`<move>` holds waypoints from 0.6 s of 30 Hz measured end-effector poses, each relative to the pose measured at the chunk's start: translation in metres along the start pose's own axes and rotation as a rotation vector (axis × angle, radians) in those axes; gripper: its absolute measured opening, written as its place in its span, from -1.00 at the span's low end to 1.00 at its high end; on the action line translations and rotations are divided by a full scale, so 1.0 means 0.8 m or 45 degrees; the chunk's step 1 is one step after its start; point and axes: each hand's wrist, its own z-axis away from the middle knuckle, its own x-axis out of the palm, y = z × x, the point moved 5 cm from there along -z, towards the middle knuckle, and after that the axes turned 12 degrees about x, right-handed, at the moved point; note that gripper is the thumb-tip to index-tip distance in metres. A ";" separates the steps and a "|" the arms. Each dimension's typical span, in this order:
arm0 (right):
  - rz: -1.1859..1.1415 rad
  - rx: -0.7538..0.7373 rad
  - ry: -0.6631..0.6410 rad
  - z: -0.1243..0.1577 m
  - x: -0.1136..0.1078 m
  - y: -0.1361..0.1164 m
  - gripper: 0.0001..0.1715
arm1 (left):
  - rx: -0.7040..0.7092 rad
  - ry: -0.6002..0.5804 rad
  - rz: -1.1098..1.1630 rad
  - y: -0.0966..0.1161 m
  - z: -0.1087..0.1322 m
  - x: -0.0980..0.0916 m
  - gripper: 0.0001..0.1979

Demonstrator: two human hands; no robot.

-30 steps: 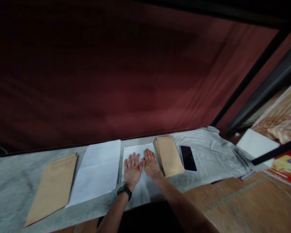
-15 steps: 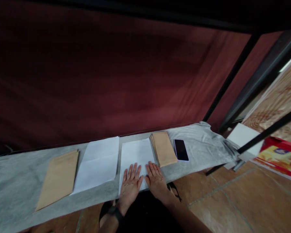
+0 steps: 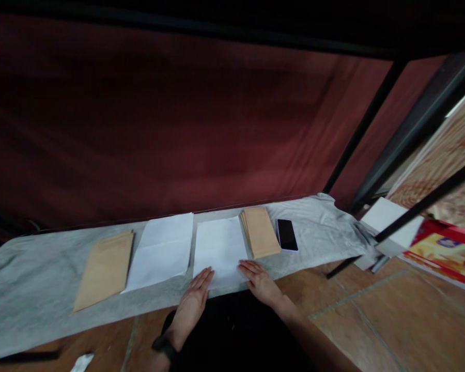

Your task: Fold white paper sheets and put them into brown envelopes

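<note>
A white sheet of paper (image 3: 219, 245) lies on a grey cloth (image 3: 31, 279) that runs along the floor. My left hand (image 3: 191, 302) lies flat at the sheet's near left corner, fingers stretched out. My right hand (image 3: 260, 280) rests flat at its near right corner, fingers spread. Neither hand holds anything. A black band sits on my left wrist.
Left of the sheet lie a second white sheet (image 3: 163, 249) and a brown envelope (image 3: 105, 267). To its right are a stack of brown envelopes (image 3: 260, 231) and a dark phone (image 3: 287, 234). A dark red curtain hangs behind. Tiled floor, a white sheet (image 3: 391, 221) and a red box (image 3: 445, 250) lie at right.
Both hands have slid back along the sheet from its middle to its near edge and moved apart to the corners. The view has pulled back and up.
</note>
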 end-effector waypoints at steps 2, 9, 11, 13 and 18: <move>-0.047 0.025 -0.008 -0.002 -0.006 -0.003 -0.29 | 0.004 -0.008 0.005 0.006 0.003 -0.002 -0.48; -0.275 -0.040 -0.048 0.030 -0.026 -0.006 -0.52 | 0.059 -0.054 0.021 0.032 0.036 -0.012 -0.51; -0.335 -0.037 -0.046 0.040 -0.030 -0.003 -0.58 | 0.015 -0.025 0.049 0.027 0.046 -0.017 -0.42; -0.388 -0.018 -0.046 0.046 -0.032 -0.001 -0.60 | -0.053 0.015 0.099 0.018 0.051 -0.022 -0.31; -0.311 -0.013 -0.014 0.041 -0.024 -0.001 -0.38 | -0.097 0.089 0.266 0.005 0.046 -0.029 -0.29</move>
